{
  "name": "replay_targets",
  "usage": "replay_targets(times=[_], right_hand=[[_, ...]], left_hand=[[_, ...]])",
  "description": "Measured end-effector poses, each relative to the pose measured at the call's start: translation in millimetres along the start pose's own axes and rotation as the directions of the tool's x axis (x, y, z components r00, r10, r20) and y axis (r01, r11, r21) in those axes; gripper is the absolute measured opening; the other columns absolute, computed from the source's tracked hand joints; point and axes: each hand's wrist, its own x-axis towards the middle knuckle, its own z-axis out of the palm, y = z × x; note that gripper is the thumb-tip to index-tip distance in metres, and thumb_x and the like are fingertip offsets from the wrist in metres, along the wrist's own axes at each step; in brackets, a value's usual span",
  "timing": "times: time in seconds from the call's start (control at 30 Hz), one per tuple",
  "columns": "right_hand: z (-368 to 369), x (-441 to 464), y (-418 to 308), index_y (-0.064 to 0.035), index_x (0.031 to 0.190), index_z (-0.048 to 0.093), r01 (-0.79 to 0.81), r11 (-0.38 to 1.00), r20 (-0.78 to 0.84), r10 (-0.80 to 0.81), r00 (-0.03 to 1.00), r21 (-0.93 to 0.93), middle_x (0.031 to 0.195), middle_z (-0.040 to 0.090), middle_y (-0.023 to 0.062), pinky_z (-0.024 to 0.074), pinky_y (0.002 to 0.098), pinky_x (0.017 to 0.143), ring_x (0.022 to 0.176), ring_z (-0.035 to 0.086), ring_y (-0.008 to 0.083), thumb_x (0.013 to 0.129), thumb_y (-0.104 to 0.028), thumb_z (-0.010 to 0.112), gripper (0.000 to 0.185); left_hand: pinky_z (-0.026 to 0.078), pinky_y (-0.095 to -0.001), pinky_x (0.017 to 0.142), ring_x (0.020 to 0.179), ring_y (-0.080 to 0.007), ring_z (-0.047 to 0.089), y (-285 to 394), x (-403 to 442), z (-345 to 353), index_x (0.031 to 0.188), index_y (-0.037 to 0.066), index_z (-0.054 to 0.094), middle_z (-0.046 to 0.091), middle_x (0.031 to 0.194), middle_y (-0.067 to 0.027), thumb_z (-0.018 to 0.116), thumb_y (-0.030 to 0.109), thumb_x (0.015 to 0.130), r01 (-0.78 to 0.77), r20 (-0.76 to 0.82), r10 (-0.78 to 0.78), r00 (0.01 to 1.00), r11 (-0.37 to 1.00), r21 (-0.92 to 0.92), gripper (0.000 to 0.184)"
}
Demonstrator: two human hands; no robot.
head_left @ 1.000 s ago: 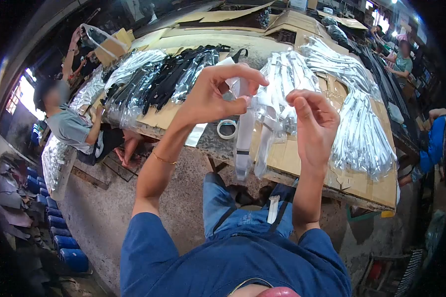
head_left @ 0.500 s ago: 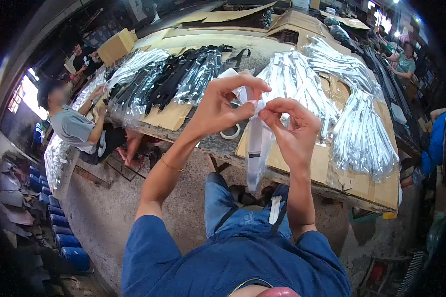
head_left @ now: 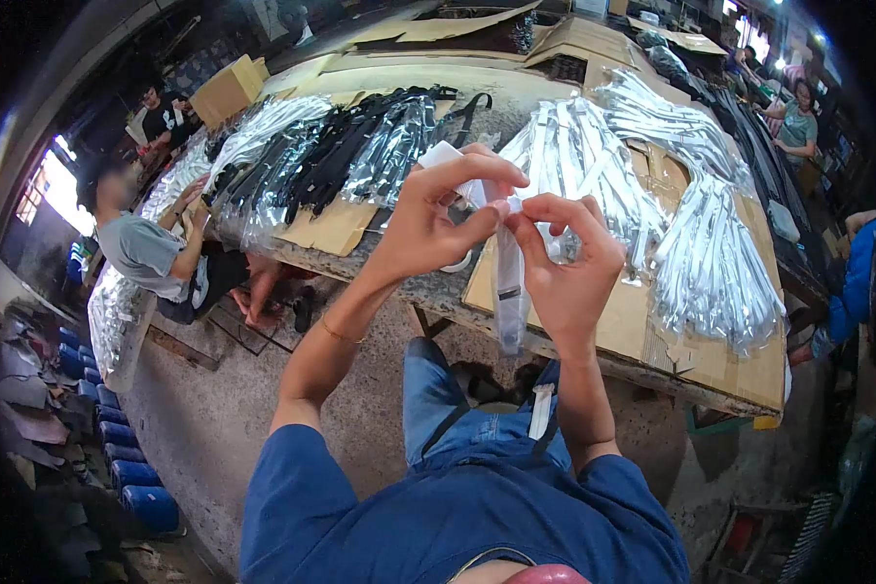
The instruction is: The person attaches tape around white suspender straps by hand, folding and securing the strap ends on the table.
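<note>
A long clear plastic sleeve (head_left: 511, 310) hangs down in front of my body, with a short dark mark partway along it. My left hand (head_left: 436, 216) pinches at the sleeve's top end between thumb and index finger. Right beside it, my right hand (head_left: 576, 255) pinches the same top end, the two sets of fingertips almost touching. A white flat piece (head_left: 442, 154) sticks out behind my left hand; its kind and what keeps it there are hidden. Whatever lies exactly between the fingertips is too small to make out.
On the table lie bundles of white straps in clear plastic (head_left: 715, 263) and black straps (head_left: 336, 161), over cardboard (head_left: 336, 229). A person in a grey shirt (head_left: 141, 248) sits at the left; others work farther back. Blue drums (head_left: 149, 508) line the left floor.
Both hands keep their pinch and have shifted only slightly. The sleeve's lower end has swung right and up a little. More of the white piece shows behind my left hand.
</note>
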Motion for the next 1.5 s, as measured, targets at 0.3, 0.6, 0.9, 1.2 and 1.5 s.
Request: replay_targets(times=[0.3,0.6,0.9,1.2,1.5], right_hand=[[0,-2,2,-0.0032,0.084,0.069,-0.127,0.985,0.077,0.118,0.99,0.12,0.075,0.068,0.0061,0.0458,0.0283,0.061,0.065,0.057,0.0166,0.071,0.0,0.075,0.015],[4,-1,6,-0.0029,0.084,0.071,0.074,0.992,-0.055,-0.08,0.995,-0.106,0.074,0.062,0.0089,0.0443,0.0306,0.06,0.066,0.056,0.0213,0.074,-0.002,0.075,0.011],[9,-1,20,0.0007,0.083,0.072,-0.097,0.974,-0.029,0.105,0.994,0.206,0.086,0.061,0.0085,0.0463,0.0288,0.068,0.078,0.06,0.0178,0.075,-0.003,0.074,0.009],[5,3,30,0.0012,0.099,0.066,-0.276,0.885,0.082,0.265,0.961,0.375,0.094,0.065,0.0064,0.0479,0.0273,0.074,0.085,0.062,0.0152,0.08,-0.006,0.072,0.021],[-17,30,55,0.0019,0.096,0.067,-0.512,0.696,0.362,0.368,0.857,0.504,0.093,0.069,0.0078,0.0506,0.0252,0.078,0.086,0.064,0.0133,0.084,0.0,0.067,0.012]], left_hand=[[0.046,-0.0254,0.082,0.084,-0.0124,0.059,4,-4,-1,0.1,0.0,0.062,0.063,0.093,-0.0063,0.063,-0.005,0.07,0.065,-0.029,-0.064,0.998,0.998,0.027,0.03],[0.045,-0.0262,0.081,0.092,-0.0139,0.057,-2,-10,3,0.097,-0.001,0.059,0.06,0.097,-0.0086,0.062,-0.01,0.07,0.047,0.015,-0.048,0.999,0.997,0.062,0.029],[0.047,-0.0263,0.077,0.081,-0.0137,0.059,0,-12,6,0.094,0.0,0.061,0.062,0.088,-0.0081,0.063,-0.005,0.069,-0.005,-0.035,0.008,0.999,0.998,0.069,0.025],[0.048,-0.0274,0.078,0.082,-0.0165,0.062,4,-8,9,0.09,0.001,0.061,0.064,0.087,-0.0093,0.061,-0.007,0.067,-0.001,0.009,0.001,1.0,1.0,0.028,0.025],[0.044,-0.0249,0.083,0.093,-0.0098,0.056,-2,-10,-2,0.102,-0.001,0.058,0.059,0.099,-0.006,0.057,-0.011,0.07,0.156,0.126,-0.132,0.983,0.965,-0.21,0.034]])
